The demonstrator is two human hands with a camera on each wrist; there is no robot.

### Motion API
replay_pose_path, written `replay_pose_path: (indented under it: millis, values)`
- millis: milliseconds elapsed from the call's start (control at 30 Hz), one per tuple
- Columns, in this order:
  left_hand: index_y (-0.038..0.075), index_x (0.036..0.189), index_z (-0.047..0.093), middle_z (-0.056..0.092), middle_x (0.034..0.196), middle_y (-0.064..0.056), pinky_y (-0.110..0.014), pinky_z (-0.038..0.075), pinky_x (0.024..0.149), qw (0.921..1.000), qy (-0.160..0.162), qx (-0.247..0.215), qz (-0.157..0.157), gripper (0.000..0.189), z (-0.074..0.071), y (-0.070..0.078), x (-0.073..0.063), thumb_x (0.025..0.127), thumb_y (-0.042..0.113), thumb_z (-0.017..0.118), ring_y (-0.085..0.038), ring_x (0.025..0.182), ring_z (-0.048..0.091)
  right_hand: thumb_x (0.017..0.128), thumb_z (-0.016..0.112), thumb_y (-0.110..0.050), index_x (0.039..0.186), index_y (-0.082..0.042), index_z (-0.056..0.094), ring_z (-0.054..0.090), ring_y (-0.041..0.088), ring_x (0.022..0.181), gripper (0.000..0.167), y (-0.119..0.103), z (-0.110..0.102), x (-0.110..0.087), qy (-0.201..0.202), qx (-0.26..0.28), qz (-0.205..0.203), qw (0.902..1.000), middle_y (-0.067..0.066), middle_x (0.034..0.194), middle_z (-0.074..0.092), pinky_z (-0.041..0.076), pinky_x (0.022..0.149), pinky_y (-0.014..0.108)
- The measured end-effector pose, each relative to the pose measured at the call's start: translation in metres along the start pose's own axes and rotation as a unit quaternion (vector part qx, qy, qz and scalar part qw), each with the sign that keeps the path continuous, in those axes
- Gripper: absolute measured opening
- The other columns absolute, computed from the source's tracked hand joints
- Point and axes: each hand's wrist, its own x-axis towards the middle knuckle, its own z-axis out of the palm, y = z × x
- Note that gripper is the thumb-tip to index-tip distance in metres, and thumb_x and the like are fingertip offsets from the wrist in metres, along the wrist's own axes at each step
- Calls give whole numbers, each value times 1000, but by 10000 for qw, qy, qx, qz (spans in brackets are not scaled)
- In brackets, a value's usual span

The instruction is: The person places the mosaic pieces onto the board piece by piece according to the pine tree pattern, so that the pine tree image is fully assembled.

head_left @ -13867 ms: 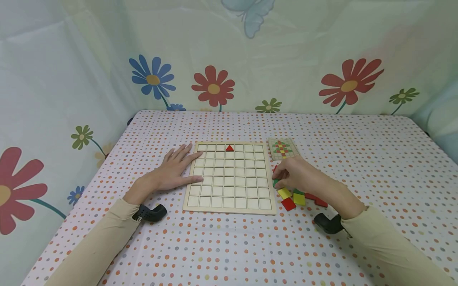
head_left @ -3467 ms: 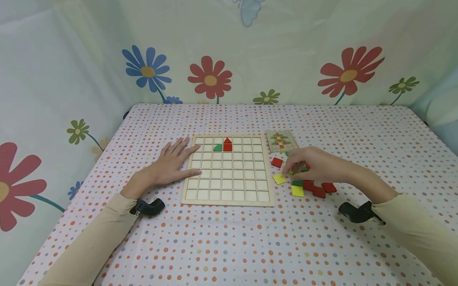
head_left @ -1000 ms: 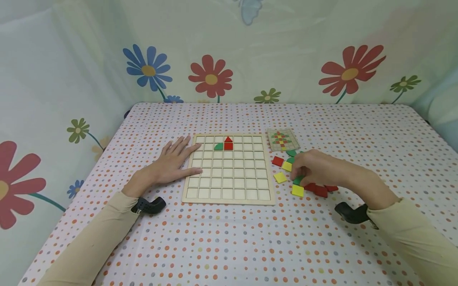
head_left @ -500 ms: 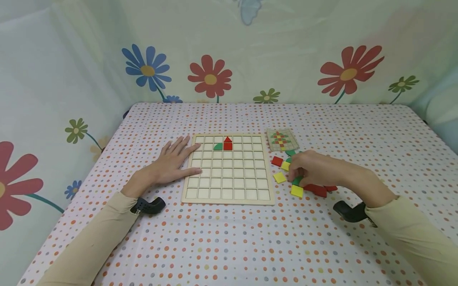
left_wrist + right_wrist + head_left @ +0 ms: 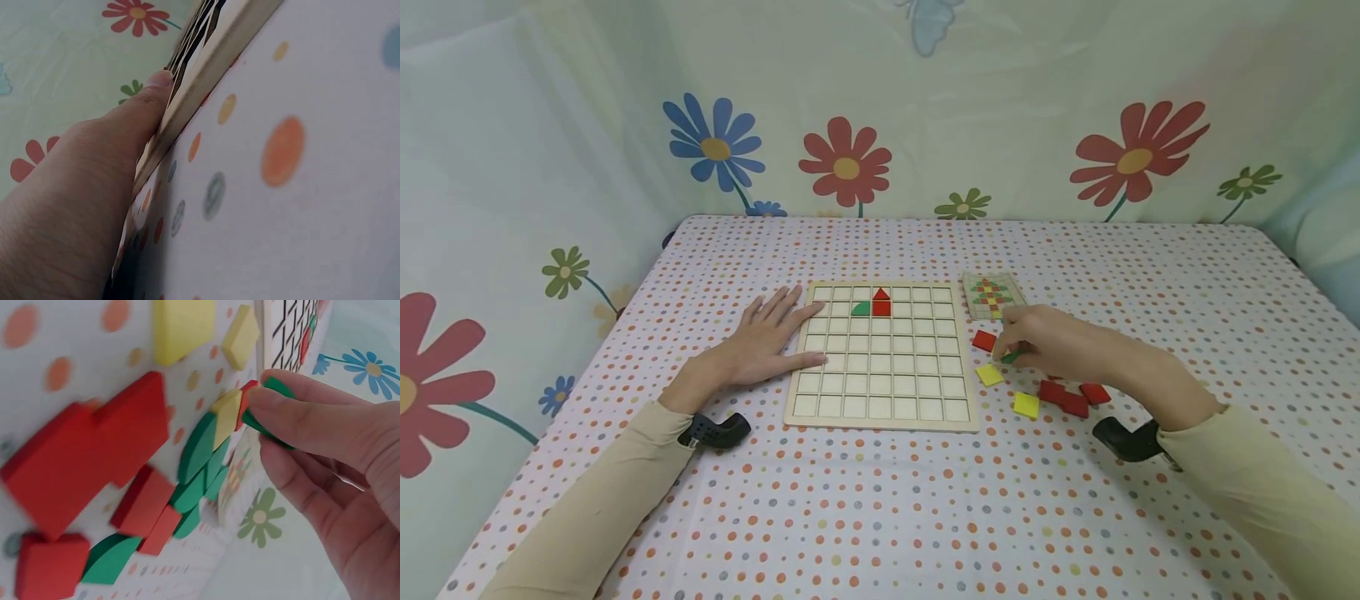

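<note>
My left hand (image 5: 752, 346) lies flat with fingers spread at the left edge of the wooden grid board (image 5: 880, 427), thumb and forefinger over its rim. In the left wrist view the thumb (image 5: 140, 106) rests on that rim. On the board sit a red triangle (image 5: 881, 294), a red square (image 5: 882, 309) under it and a green quarter-circle tile (image 5: 861, 309) to the square's left. My right hand (image 5: 1056, 340), right of the board, pinches a green tile (image 5: 279, 386) between thumb and fingers, above the loose tiles. The fingers partly cover its outline.
A pattern card (image 5: 1009, 287) with a tree design lies at the board's upper right. Loose tiles lie beside the board: yellow squares (image 5: 1026, 405), red squares (image 5: 1095, 393) and, in the right wrist view, several green curved tiles (image 5: 197, 447). A spotted cloth (image 5: 880, 517) covers the table.
Earlier, the red square and green quarter-circle joined the triangle on the board. Within the last second my right hand lifted a green tile from the pile and moved slightly left. The left hand stayed.
</note>
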Motion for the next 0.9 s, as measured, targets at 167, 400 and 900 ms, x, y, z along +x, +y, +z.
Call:
replay_pose_path:
  millis: [167,400,900]
  values:
    - [25,170,17,-1,176,-13,-61,-4,126,10000,14,23,-11,90,0,-1,0,99,67,54,-33,161,-7,85,82,8,95,-9,79,59,15,82,20,-6,-4,15,362,-155,-79,9992,2,94,63,57,72,32]
    - [23,170,18,-1,176,-15,-63,-4,125,10000,36,-47,59,90,-2,0,-1,100,65,55,-36,161,-6,83,84,9,91,-9,78,62,15,81,20,-6,-7,34,703,-133,-150,9973,-1,89,67,58,74,35]
    - [24,170,18,-1,176,-15,-62,-4,126,10000,60,75,-2,90,1,0,2,99,66,55,-36,161,-5,91,78,5,106,0,81,73,26,97,16,-7,4,90,1235,1116,-322,9855,10,103,76,61,87,42]
